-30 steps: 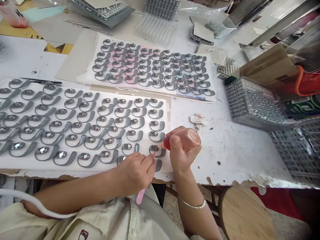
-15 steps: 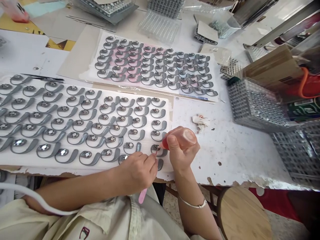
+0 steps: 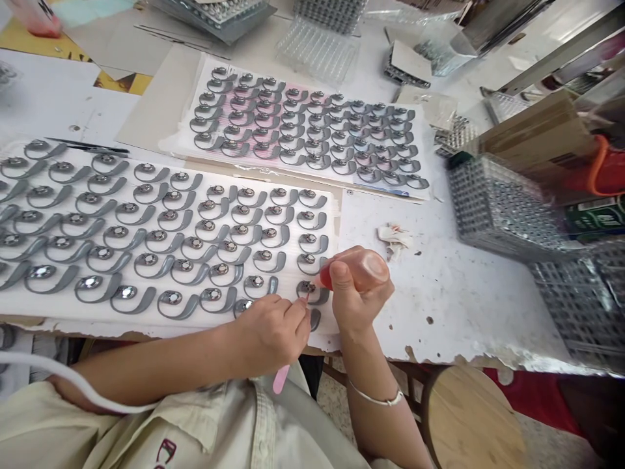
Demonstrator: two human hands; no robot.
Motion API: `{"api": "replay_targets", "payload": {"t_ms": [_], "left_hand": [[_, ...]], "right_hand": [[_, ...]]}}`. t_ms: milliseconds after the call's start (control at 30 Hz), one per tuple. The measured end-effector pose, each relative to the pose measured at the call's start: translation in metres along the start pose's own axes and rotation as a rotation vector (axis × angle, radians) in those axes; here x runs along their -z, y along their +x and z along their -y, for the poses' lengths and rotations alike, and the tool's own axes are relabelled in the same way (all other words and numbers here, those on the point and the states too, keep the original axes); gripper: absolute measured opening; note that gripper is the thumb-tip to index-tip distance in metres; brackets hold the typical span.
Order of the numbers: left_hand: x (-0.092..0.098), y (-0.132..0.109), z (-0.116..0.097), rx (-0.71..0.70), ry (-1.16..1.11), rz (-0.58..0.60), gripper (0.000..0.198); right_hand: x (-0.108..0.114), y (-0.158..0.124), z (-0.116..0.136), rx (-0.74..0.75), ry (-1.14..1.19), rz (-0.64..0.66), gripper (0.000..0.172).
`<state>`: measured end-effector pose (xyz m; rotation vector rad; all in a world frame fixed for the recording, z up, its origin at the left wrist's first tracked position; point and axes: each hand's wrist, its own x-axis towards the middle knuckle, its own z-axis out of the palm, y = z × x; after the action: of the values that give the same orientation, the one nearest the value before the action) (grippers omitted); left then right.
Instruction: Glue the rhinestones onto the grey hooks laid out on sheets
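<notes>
My left hand (image 3: 276,332) grips a pink-handled pick (image 3: 280,380), whose thin tip rests at a grey curved ear-hook part (image 3: 307,291). That part has a round metal centre and lies at the right end of rows on a white foam sheet (image 3: 58,320). My right hand (image 3: 359,286) holds a translucent squeeze bottle (image 3: 364,268), its red nozzle (image 3: 325,279) almost touching the same part. Several more hooks fill a second sheet (image 3: 342,184) farther off.
A crumpled tissue (image 3: 393,238) lies on the white table (image 3: 439,312). Wire-mesh baskets (image 3: 502,215) stand at the right. Tweezers (image 3: 88,147) lie on the foam sheet's far edge. A clear blister tray (image 3: 317,49) sits at the back, and a wooden stool (image 3: 469,417) stands below the table edge.
The whole scene has shifted slightly right in view. The pick tip and bottle nozzle have closed in on the same hook part, and both hands still hold their tools.
</notes>
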<state>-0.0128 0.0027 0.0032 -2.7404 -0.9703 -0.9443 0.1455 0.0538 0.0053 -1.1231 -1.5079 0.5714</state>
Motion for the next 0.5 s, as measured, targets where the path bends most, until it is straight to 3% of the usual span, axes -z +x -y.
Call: {"api": "replay_targets", "payload": {"t_ms": [500], "left_hand": [[-0.0002, -0.0009, -0.0001, -0.006, -0.005, 0.019, 0.015]], "right_hand": [[-0.0007, -0.0013, -0.0002, 0.004, -0.002, -0.02, 0.03]]}}
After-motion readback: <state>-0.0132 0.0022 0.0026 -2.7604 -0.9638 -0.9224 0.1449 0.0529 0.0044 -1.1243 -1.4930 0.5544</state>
